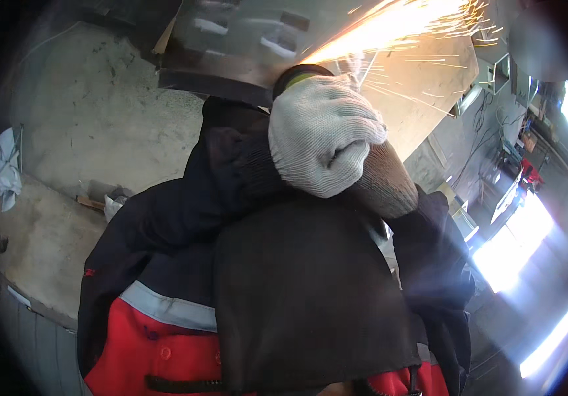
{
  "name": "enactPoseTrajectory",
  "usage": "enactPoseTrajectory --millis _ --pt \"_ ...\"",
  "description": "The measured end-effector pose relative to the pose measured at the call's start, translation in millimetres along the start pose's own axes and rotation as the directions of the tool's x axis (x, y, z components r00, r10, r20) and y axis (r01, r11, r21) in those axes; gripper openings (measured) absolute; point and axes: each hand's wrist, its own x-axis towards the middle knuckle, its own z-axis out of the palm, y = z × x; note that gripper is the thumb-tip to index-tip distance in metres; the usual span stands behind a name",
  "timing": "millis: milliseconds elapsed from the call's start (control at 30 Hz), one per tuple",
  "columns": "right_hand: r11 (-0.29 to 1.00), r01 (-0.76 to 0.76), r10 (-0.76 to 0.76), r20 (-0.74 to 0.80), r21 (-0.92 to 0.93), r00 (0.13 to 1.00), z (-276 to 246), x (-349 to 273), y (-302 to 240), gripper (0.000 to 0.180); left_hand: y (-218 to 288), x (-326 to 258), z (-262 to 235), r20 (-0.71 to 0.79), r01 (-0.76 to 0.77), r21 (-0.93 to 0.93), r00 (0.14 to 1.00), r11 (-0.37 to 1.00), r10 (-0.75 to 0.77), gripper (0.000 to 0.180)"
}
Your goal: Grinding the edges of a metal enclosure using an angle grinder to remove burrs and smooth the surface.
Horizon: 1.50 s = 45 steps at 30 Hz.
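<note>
My left hand (pixel 327 135), in a white knitted glove, is curled closed around an angle grinder. Most of the tool is hidden by the glove; its dark, green-edged disc (pixel 287 78) shows just beyond the knuckles. The disc meets the near edge of a grey metal workpiece (pixel 221 63) with slot-like openings, and bright sparks (pixel 396 30) fly off to the upper right. My right hand (pixel 389 181), in a dirty brown-grey glove, lies behind and below the left one. Its fingers are hidden, so their grip does not show.
A pale flat board or tabletop (pixel 422 86) lies under the sparks. Metal frame pieces (pixel 498 74) and cables (pixel 478 119) are on the right. A white cloth or bag (pixel 6 168) hangs at far left, and a wood scrap (pixel 91 202) lies on the concrete floor (pixel 119 119).
</note>
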Motion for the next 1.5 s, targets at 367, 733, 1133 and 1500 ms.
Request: enactPoseTrajectory --millis 367,733,1133,1500 --pt "0.848 -0.081 0.271 -0.296 0.525 0.916 49.2 -81.2 94.4 0.042 1.7 -14.2 74.7 0.506 0.019 -0.091 0.862 0.996 0.030 0.020" --pt "0.703 -0.129 0.417 -0.257 0.700 0.872 105.4 -93.2 54.8 0.039 -0.2 -18.9 62.5 0.718 -0.019 -0.253 0.666 0.967 0.201 0.036" --pt "0.983 -0.028 0.094 -0.370 0.179 0.924 106.3 -47.0 56.4 0.043 -23.1 5.3 42.8 0.574 -0.128 -0.390 0.741 0.912 0.349 0.027" --pt "0.971 -0.036 0.126 -0.378 0.236 0.917 87.3 -52.5 36.7 0.038 -12.3 -11.8 40.5 0.685 0.154 -0.256 0.726 0.954 0.066 0.029"
